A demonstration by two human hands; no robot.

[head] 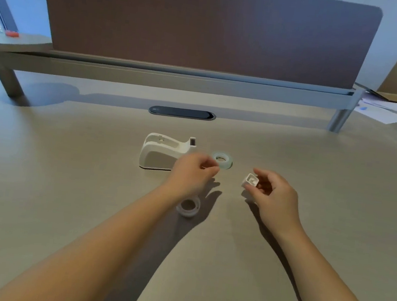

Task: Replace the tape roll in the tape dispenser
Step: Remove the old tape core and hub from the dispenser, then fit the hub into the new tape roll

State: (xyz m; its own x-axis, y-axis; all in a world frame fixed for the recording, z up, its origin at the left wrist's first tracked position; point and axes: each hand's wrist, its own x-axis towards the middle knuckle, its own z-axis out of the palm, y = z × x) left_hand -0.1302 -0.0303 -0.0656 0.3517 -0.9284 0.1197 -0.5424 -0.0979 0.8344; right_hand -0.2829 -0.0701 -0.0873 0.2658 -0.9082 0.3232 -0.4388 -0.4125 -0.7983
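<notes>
Fingers of our right hand (277, 197) pinch a small white plastic spool core (250, 181), thumb and forefinger curled round it, its open end turned toward the upper left of the frame. Our left hand (194, 172), at centre, has its fingertips drawn together just beside a tape roll (222, 160); motion blur there, so we cannot tell whether they touch the roll or grip anything.

That roll lies flat on the beige desk (67, 173), pale and translucent, right of the tape dispenser (161, 152) and near its cutter end. We note the dispenser standing upright, cream-white, its cradle empty, partly covered at its lower right by our left hand.

A second, thinner-looking roll (188, 207) lies flat lower down, just below our left wrist and in its shadow, well apart from the first.

Upper half of frame: a brown divider panel (206, 23) on a raised shelf. A dark oval cable grommet (182, 112) sits in the desk beyond the dispenser. Loose papers (383, 109) at upper right.
</notes>
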